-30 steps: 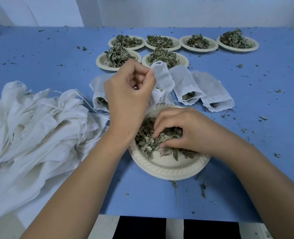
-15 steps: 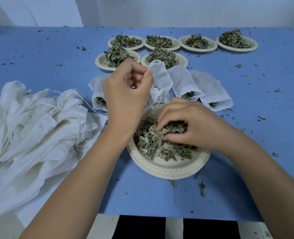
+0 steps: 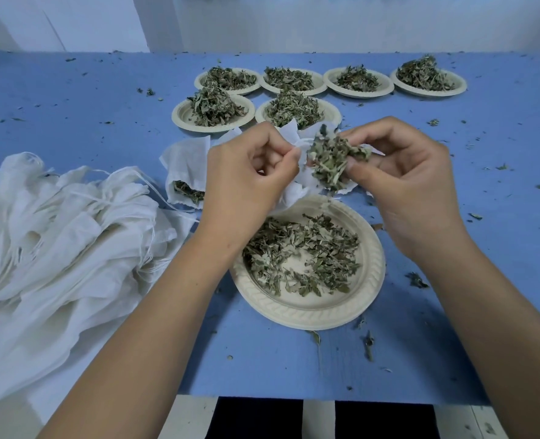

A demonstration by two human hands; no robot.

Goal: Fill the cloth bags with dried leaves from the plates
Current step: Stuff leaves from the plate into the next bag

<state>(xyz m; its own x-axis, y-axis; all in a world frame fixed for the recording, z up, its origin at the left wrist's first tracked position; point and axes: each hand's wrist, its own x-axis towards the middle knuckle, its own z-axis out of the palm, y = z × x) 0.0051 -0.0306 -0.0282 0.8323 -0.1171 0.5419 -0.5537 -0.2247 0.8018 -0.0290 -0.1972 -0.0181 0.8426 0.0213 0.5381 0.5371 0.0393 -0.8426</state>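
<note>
The left hand (image 3: 246,182) is curled, its thumb and fingertips pinching the rim of a white cloth bag (image 3: 289,137), which it holds up above the far edge of the near plate (image 3: 297,315). The bag's mouth seems to be pulled open, though the fingers hide most of it. Just beside it, the right hand (image 3: 411,185) pinches a clump of dried leaves (image 3: 330,161) between thumb and fingers, right at the bag's opening. More loose leaves (image 3: 303,251) lie spread thinly in the near plate, which sits on the blue table (image 3: 88,99). A partly filled bag (image 3: 184,163) lies just beyond the left hand. A heap of empty bags (image 3: 59,242) lies at the left. Six heaped plates (image 3: 180,117) stand further back, and leaf crumbs are scattered over the table.
</note>
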